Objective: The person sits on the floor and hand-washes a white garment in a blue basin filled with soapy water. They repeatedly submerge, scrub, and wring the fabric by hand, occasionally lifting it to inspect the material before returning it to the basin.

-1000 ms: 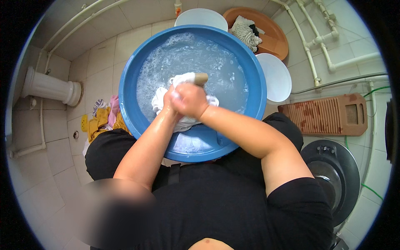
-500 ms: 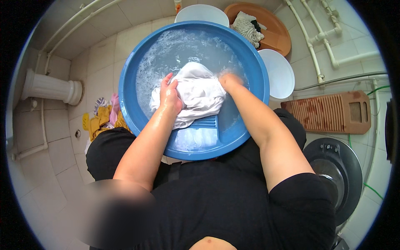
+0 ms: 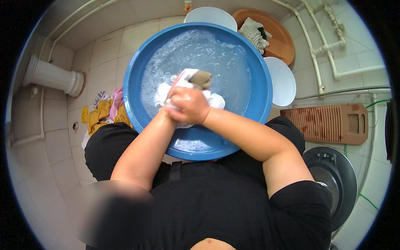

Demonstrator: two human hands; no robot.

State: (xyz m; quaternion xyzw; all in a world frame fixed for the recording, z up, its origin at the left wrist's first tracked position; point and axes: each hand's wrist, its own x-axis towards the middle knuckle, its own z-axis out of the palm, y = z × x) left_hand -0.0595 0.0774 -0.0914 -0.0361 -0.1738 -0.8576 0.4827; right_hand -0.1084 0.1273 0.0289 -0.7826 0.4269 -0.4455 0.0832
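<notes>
A wet white garment (image 3: 216,100) with a khaki part (image 3: 202,79) is bunched up in the large blue basin (image 3: 270,89), above cloudy, sudsy water. My right hand (image 3: 191,102) is closed on the cloth, crossing over my left. Behind it, my left hand (image 3: 171,109) is closed round the same garment; most of its fingers are covered and slightly blurred. The two hands press together near the basin's middle. Below them a wet ledge (image 3: 193,145) shows at the basin's near side.
Yellow and pink clothes (image 3: 106,110) lie on the tiles at left. White basins (image 3: 281,81) and a brown basin (image 3: 283,46) holding striped cloth stand beyond. At right are a brown washboard (image 3: 329,123), a dark round lidded thing (image 3: 339,183) and wall pipes (image 3: 312,62).
My right hand has come across from the right side of the basin onto my left hand. The spread white garment is now bunched between them, and its khaki part shows.
</notes>
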